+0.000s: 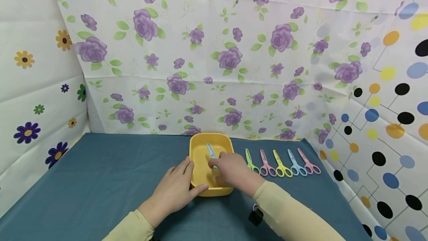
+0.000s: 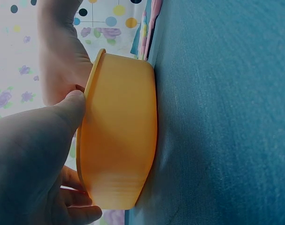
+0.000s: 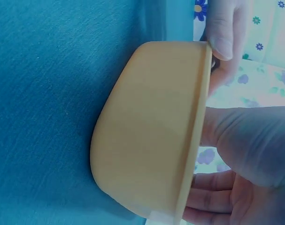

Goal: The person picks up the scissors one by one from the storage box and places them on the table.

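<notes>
A yellow plastic basin [image 1: 217, 192] stands on the teal cloth. My left hand [image 1: 175, 189] holds its near left corner, the thumb on the near rim and the fingers along the left side; the left wrist view shows this thumb [image 2: 73, 105] against the rim. Inside the basin my right hand [image 1: 235, 170] grips a pair of light blue scissors [image 1: 211, 151], whose blades point away from me. The hand partly covers the handles. In the right wrist view the basin's wall [image 3: 147, 126] hides the scissors and the fingertips.
Right of the basin lies a row of scissors: green [image 1: 248, 158], pink [image 1: 264, 161], yellow [image 1: 279, 163], light blue [image 1: 294, 162] and pink [image 1: 307, 161]. Floral sheets [image 1: 230, 58] hang behind and a dotted sheet [image 1: 384, 129] on the right. A black object [image 1: 256, 217] hangs at my right wrist.
</notes>
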Demonstrator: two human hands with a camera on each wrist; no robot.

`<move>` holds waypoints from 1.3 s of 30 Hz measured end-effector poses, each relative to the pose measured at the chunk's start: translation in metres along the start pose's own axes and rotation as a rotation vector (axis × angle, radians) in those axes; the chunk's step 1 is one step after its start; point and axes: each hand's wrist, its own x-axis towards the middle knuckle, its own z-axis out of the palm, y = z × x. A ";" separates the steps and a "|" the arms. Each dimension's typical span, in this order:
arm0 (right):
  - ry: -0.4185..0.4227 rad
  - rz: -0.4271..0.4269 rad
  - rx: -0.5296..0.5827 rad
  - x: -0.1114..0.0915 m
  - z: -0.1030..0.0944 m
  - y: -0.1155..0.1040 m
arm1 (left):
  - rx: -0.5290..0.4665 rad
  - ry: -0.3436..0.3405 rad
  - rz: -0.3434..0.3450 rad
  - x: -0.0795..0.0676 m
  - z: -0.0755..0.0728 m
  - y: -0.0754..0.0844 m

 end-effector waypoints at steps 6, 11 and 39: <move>0.018 0.047 0.025 -0.008 -0.005 0.003 | 0.001 0.004 0.003 0.000 0.000 0.000; 0.057 0.043 0.056 -0.017 -0.006 0.009 | 0.002 0.010 0.007 -0.001 -0.001 0.002; 0.269 0.014 0.086 -0.076 -0.021 0.033 | 0.004 0.023 0.020 -0.002 0.000 0.001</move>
